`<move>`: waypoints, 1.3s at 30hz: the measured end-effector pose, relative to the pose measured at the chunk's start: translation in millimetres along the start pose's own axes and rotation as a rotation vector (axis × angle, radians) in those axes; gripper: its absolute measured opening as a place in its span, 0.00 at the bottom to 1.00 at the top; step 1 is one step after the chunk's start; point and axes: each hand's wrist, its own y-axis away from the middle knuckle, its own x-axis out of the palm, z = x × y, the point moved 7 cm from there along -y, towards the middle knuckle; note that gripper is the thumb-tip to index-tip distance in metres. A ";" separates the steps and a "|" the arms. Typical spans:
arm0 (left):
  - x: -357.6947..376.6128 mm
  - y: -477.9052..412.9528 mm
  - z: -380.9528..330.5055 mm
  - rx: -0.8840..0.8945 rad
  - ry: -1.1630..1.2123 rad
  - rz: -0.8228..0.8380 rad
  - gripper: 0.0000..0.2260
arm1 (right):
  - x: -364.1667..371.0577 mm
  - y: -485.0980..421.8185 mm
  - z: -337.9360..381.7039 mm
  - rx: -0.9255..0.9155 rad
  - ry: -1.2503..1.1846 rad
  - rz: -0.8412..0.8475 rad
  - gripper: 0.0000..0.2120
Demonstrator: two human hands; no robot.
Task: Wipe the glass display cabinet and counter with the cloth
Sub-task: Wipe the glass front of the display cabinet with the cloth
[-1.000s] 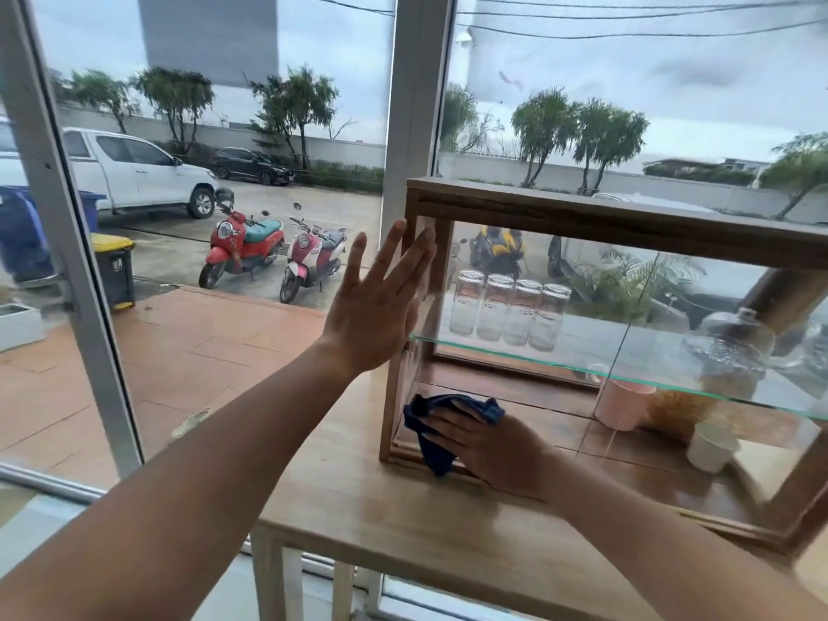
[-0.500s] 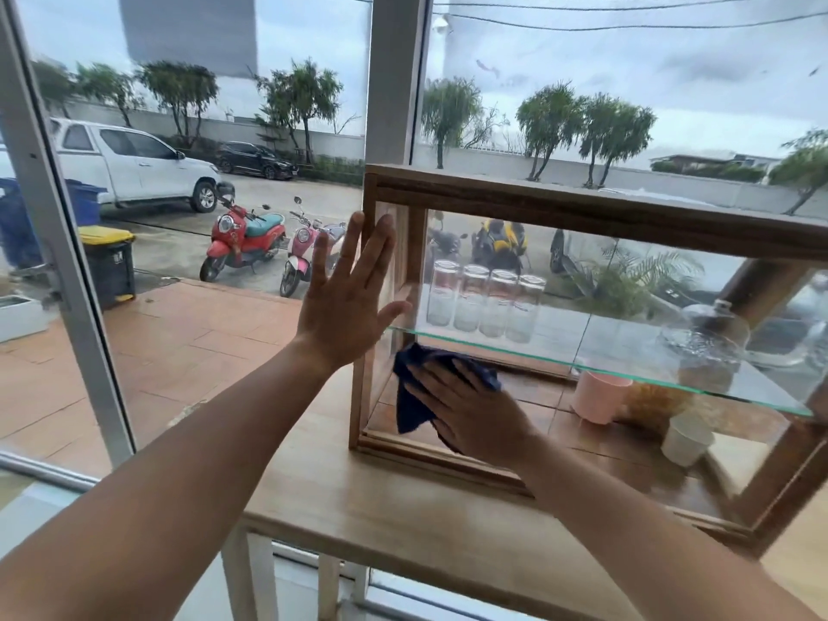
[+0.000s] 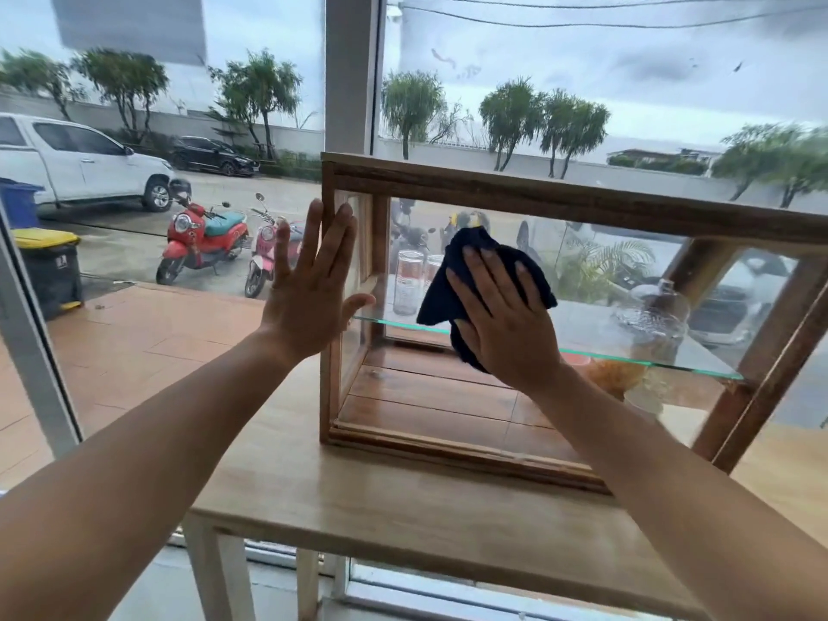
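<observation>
A wood-framed glass display cabinet (image 3: 560, 197) stands on a light wooden counter (image 3: 358, 499). My right hand (image 3: 502, 316) presses a dark blue cloth (image 3: 448, 289) flat against the cabinet's front glass, about at the height of the glass shelf (image 3: 627, 354). My left hand (image 3: 309, 289) is open with fingers spread, its palm against the cabinet's left front post. Behind the glass, several clear jars (image 3: 408, 282) stand on the shelf, partly hidden by the cloth.
A glass dome (image 3: 652, 313) sits on the shelf at right, and something orange (image 3: 616, 374) lies below it. Behind the counter is a large window with a white post (image 3: 351, 73). Scooters, cars and bins stand outside. The counter's front edge is near me.
My right hand has slid the cloth up the front glass from the lower left corner to shelf height. My left hand stays against the left post. The camera has shifted left.
</observation>
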 end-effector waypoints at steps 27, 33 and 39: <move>-17.1 -3.5 17.5 -0.082 0.127 -0.020 0.49 | 45.9 71.5 132.7 -0.340 -0.026 0.251 0.32; -15.4 -3.9 18.4 -0.129 0.194 0.023 0.49 | 4.2 43.3 41.6 0.024 -0.005 0.103 0.32; -17.1 -2.7 17.4 -0.103 0.199 0.019 0.47 | -11.1 -28.6 15.9 0.238 -0.047 0.026 0.28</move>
